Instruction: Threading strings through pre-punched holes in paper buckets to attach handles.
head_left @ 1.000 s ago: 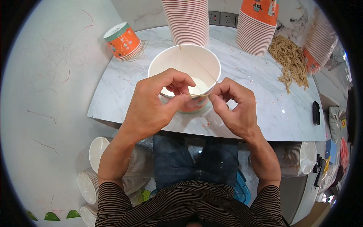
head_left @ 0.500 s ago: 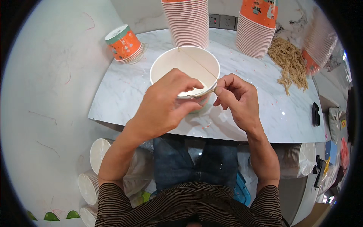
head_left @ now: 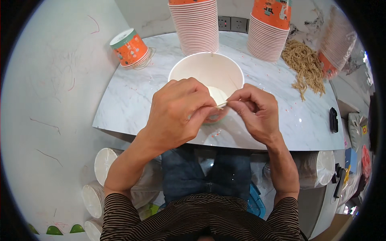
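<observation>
A large paper tub [head_left: 189, 67], white inside, stands on the table in front of me with its mouth up. A thin tan string [head_left: 220, 106] runs across the near side of its rim. My left hand [head_left: 175, 110] is closed, thumb and forefinger pinching the string at the rim. Just to the right, my right hand [head_left: 257, 114] also pinches the string, its fingertips close to those of the left. Both hands cover much of the tub's near wall.
Behind the tub rises a tall stack of paper tubs [head_left: 197, 30], with a second stack [head_left: 268, 38] to its right. A heap of tan strings [head_left: 303, 66] lies at the right, an upturned orange tub [head_left: 130, 50] at the left. A black object [head_left: 333, 119] sits near the right edge.
My left thumb and forefinger have closed from a spread pose onto the string. The tub appears slightly farther right, and the string stretched across its mouth has slackened away.
</observation>
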`<control>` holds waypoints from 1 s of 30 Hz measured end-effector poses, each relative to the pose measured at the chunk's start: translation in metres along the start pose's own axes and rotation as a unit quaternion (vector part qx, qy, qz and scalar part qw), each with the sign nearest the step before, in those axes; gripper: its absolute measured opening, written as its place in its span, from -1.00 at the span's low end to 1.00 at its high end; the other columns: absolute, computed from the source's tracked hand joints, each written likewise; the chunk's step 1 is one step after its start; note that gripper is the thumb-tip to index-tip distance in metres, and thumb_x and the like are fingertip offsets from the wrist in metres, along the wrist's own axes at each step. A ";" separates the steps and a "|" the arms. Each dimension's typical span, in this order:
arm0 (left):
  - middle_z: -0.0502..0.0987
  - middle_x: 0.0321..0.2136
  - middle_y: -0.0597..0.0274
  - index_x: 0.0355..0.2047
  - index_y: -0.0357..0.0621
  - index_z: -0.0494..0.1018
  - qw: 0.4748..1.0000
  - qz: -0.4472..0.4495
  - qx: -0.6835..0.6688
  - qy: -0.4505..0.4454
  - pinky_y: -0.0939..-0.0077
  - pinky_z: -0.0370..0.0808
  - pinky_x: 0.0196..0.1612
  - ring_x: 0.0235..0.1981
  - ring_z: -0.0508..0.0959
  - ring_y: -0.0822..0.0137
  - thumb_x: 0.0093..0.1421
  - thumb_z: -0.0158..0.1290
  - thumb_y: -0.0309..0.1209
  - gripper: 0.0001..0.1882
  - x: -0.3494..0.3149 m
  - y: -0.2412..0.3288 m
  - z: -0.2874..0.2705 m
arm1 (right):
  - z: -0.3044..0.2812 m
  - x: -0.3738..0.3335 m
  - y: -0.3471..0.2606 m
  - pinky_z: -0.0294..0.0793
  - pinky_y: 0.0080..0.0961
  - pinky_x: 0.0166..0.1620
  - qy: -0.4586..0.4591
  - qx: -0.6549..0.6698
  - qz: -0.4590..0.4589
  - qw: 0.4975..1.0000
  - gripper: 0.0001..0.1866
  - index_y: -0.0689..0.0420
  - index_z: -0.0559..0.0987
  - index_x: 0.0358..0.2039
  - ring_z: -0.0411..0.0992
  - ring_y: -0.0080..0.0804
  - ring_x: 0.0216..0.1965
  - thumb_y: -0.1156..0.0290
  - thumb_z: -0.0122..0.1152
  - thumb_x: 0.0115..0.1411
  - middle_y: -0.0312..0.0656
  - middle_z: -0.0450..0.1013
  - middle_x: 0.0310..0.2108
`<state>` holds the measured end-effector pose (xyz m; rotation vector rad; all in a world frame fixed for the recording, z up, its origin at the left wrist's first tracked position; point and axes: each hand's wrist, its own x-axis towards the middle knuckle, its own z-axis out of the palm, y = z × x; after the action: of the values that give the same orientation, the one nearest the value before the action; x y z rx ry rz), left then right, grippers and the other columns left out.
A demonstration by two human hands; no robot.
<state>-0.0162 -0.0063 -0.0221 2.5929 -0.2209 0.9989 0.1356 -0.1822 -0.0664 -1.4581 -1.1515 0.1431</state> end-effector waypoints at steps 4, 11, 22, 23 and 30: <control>0.66 -0.36 0.25 -0.36 -0.10 0.65 0.999 -0.004 -0.033 -0.006 0.39 0.51 -0.27 -0.33 0.61 0.18 -0.04 0.34 -0.65 -0.77 -0.007 -0.007 -0.005 | -0.015 0.001 0.008 0.21 -0.73 -0.43 0.066 0.017 -0.002 0.998 -0.96 0.23 0.64 -0.28 0.20 -0.78 -0.52 0.58 0.34 0.26 -0.47 0.45 -0.49; 0.69 -0.33 0.20 -0.25 -0.13 0.63 0.997 0.068 0.041 0.009 0.34 0.56 -0.27 -0.33 0.68 0.18 0.01 0.34 -0.64 -0.73 -0.011 -0.030 0.008 | -0.017 0.001 0.011 0.42 -0.52 -0.38 0.022 -0.080 -0.156 0.984 -0.89 0.22 0.64 -0.30 0.42 -0.49 -0.40 0.64 0.37 0.14 -0.26 0.54 -0.34; 0.65 -0.34 0.19 -0.08 -0.11 0.56 0.996 0.078 0.033 -0.013 0.35 0.60 -0.39 -0.39 0.67 0.17 0.10 0.25 -0.58 -0.65 -0.006 -0.036 0.008 | 0.023 -0.018 0.040 0.55 -0.41 -0.41 -0.041 -0.362 -0.241 0.900 -0.59 -0.10 0.70 -0.08 0.54 -0.39 -0.38 0.45 0.40 0.00 -0.38 0.50 -0.33; 0.65 -0.34 0.19 -0.08 -0.11 0.56 0.996 0.078 0.033 -0.013 0.35 0.60 -0.39 -0.39 0.67 0.17 0.10 0.25 -0.58 -0.65 -0.006 -0.037 0.007 | 0.023 -0.018 0.039 0.53 -0.40 -0.42 -0.045 -0.365 -0.255 0.894 -0.58 -0.10 0.69 -0.04 0.53 -0.39 -0.39 0.45 0.38 0.02 -0.36 0.48 -0.32; 0.69 -0.32 0.17 -0.09 -0.14 0.61 0.994 0.095 -0.039 -0.048 0.40 0.64 -0.30 -0.33 0.71 0.17 0.11 0.28 -0.63 -0.67 -0.003 -0.036 0.013 | 0.024 -0.011 0.037 0.52 -0.37 -0.43 -0.083 -0.375 -0.274 0.882 -0.52 -0.13 0.65 0.09 0.54 -0.38 -0.38 0.41 0.30 0.10 -0.30 0.43 -0.26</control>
<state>-0.0003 0.0223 -0.0426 2.5868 -0.5307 0.9091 0.1341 -0.1659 -0.1092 -1.7184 -1.8419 -0.6541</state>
